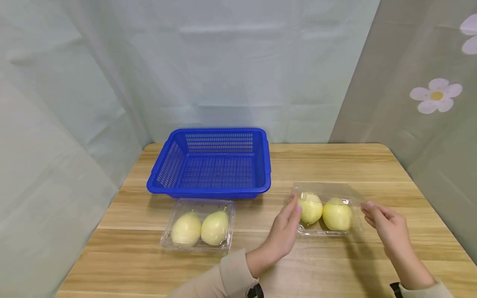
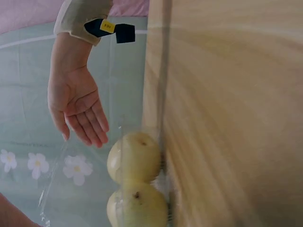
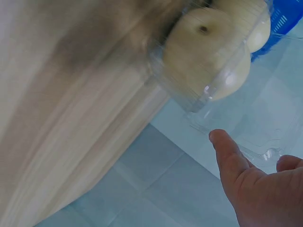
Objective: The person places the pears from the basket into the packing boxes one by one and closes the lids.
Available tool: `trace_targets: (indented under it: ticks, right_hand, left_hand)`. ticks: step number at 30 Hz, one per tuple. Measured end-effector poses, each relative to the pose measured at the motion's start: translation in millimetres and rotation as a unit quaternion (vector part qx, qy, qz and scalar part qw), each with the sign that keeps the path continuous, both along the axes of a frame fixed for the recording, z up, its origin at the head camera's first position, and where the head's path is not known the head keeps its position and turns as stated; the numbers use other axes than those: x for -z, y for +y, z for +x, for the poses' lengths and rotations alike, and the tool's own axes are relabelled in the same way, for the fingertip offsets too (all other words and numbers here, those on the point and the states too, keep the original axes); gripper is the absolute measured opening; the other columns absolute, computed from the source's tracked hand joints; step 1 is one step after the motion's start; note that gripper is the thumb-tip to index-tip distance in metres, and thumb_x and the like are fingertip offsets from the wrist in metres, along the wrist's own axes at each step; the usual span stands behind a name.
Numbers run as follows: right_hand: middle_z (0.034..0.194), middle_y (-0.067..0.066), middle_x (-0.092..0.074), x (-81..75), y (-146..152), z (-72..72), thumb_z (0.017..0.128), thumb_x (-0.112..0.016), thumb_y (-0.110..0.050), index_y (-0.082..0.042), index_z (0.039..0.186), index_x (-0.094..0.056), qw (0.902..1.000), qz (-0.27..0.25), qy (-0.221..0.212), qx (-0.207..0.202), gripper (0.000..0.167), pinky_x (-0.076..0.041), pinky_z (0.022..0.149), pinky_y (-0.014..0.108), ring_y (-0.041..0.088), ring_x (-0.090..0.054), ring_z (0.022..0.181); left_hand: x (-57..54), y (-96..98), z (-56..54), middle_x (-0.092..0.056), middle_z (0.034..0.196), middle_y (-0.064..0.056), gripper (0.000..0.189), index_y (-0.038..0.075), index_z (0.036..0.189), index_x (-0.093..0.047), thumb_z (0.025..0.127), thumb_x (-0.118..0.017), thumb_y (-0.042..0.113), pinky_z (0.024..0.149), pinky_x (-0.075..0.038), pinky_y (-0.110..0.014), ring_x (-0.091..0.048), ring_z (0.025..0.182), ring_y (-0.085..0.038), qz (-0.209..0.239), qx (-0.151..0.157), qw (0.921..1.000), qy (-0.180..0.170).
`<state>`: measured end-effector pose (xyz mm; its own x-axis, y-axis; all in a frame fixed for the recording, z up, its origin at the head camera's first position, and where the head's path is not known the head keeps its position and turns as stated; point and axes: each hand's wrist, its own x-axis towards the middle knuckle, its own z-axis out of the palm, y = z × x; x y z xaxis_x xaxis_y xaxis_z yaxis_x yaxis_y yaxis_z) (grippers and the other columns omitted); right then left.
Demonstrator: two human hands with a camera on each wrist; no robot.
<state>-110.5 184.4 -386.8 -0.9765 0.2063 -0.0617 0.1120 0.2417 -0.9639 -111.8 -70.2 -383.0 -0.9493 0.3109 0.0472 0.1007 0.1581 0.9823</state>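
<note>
On the right side of the table, a clear plastic clamshell box [image 1: 324, 232] holds two yellow pears [image 1: 337, 215], seen close up in the right wrist view. Its see-through lid [image 1: 328, 190] is raised. My left hand [image 1: 281, 231] is at the box's left side, fingers extended and fingertips by the lid. At the other side is my right hand [image 1: 389, 227], thumb at the lid's right corner. In the left wrist view the right hand [image 2: 78, 101] shows its palm, fingers straight. The right wrist view shows the lid corner between thumb and forefinger, which stand apart.
A blue plastic basket [image 1: 212, 192] stands at the back left. In front of it is another clear clamshell box [image 1: 231, 215] with two pears [image 1: 186, 229] under its lid. Pale curtains [image 1: 242, 74] hang behind the wooden table [image 1: 123, 248].
</note>
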Motion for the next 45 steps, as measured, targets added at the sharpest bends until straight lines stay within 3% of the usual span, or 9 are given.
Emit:
trace_targets:
  ticks: [5, 8, 12, 20, 25, 27, 32, 42, 45]
  right_hand:
    - [0.095, -0.031, -0.055, 7.3, -0.6, 4.1, 0.1, -0.045, -0.029, 0.019, 0.133, -0.038, 0.9989, 0.036, -0.028, 0.013, 0.059, -0.048, 0.075, 0.005, -0.024, -0.05, 0.084]
    - [0.119, -0.009, -0.058, 11.0, -1.5, 6.9, 0.101, -0.042, -0.029, 0.015, 0.135, -0.04, 0.9959, 0.076, -0.047, 0.014, 0.056, -0.046, 0.075, 0.003, -0.028, -0.043, 0.084]
    - [0.137, 0.028, -0.039, 14.5, -2.2, 10.5, 0.102, -0.04, -0.027, 0.014, 0.135, -0.041, 0.993, 0.101, -0.061, 0.008, 0.053, -0.045, 0.073, 0.002, -0.028, -0.042, 0.083]
    - [0.129, 0.013, -0.053, 20.2, -0.3, 15.0, 0.1, -0.044, -0.028, 0.009, 0.134, -0.046, 0.9891, 0.125, -0.076, 0.017, 0.05, -0.044, 0.069, 0.003, -0.024, -0.045, 0.081]
    - [0.108, -0.017, -0.061, 24.2, 1.4, 16.1, 0.099, -0.047, -0.025, 0.01, 0.133, -0.046, 0.9893, 0.121, -0.08, 0.019, 0.049, -0.043, 0.069, 0.003, -0.023, -0.046, 0.079]
    - [0.112, -0.013, -0.062, 24.7, 1.4, 16.9, 0.099, -0.047, -0.026, 0.01, 0.134, -0.045, 0.9883, 0.126, -0.085, 0.009, 0.05, -0.043, 0.069, 0.003, -0.023, -0.045, 0.08]
    - [0.13, 0.024, -0.05, 29.4, 0.1, 18.9, 0.099, -0.047, -0.02, 0.015, 0.133, -0.042, 0.9898, 0.117, -0.081, -0.004, 0.049, -0.048, 0.071, 0.006, -0.022, -0.048, 0.08]
    - [0.122, 0.024, -0.056, 35.5, 0.0, 17.0, 0.097, -0.052, -0.013, 0.02, 0.128, -0.043, 0.9937, 0.084, -0.074, 0.002, 0.046, -0.052, 0.073, 0.012, -0.016, -0.055, 0.079]
    - [0.114, 0.014, -0.064, 35.1, 0.4, 16.7, 0.096, -0.054, -0.013, 0.021, 0.127, -0.043, 0.995, 0.07, -0.072, 0.003, 0.048, -0.053, 0.073, 0.013, -0.014, -0.057, 0.078]
  left_hand:
    - [9.7, -2.7, 9.1, -0.015, 0.157, -0.013, 0.06, -0.002, 0.148, -0.02, 0.104, -0.03, 0.037, 0.117, -0.014, -0.044, -0.015, 0.145, -0.025, -0.031, 0.025, 0.9992, 0.008]
    - [15.4, -3.7, 13.6, -0.014, 0.157, -0.015, 0.061, -0.003, 0.148, -0.02, 0.103, -0.03, 0.037, 0.117, -0.014, -0.045, -0.016, 0.145, -0.026, -0.047, 0.032, 0.9982, 0.018]
    - [21.8, -4.0, 17.7, -0.016, 0.157, -0.014, 0.061, -0.003, 0.148, -0.021, 0.103, -0.03, 0.038, 0.117, -0.015, -0.045, -0.017, 0.145, -0.028, -0.049, 0.025, 0.9983, 0.019]
    - [30.1, -4.6, 23.6, -0.017, 0.157, -0.013, 0.061, 0.001, 0.149, -0.023, 0.103, -0.03, 0.04, 0.116, -0.016, -0.049, -0.019, 0.144, -0.03, -0.052, 0.026, 0.9983, -0.001]
    - [32.9, -4.6, 25.1, -0.019, 0.156, -0.016, 0.062, -0.001, 0.148, -0.025, 0.103, -0.03, 0.04, 0.116, -0.017, -0.049, -0.02, 0.144, -0.031, -0.055, 0.026, 0.9981, -0.004]
    - [34.8, -4.4, 26.2, -0.02, 0.156, -0.016, 0.062, -0.001, 0.148, -0.026, 0.102, -0.031, 0.041, 0.116, -0.017, -0.049, -0.021, 0.143, -0.031, -0.056, 0.023, 0.9981, -0.015]
    - [39.8, -2.2, 30.1, -0.019, 0.156, -0.016, 0.063, -0.001, 0.148, -0.023, 0.102, -0.032, 0.041, 0.116, -0.015, -0.049, -0.019, 0.144, -0.032, -0.043, 0.016, 0.9971, -0.06]
    - [42.5, -1.9, 27.1, -0.029, 0.151, -0.022, 0.058, -0.006, 0.144, -0.029, 0.103, -0.033, 0.034, 0.113, -0.024, -0.05, -0.03, 0.139, -0.038, 0.024, -0.011, 0.9965, -0.08]
    - [42.6, -0.8, 22.2, -0.039, 0.144, -0.027, 0.056, -0.009, 0.14, -0.036, 0.102, -0.036, 0.032, 0.111, -0.029, -0.053, -0.036, 0.134, -0.041, 0.057, -0.032, 0.9939, -0.089]
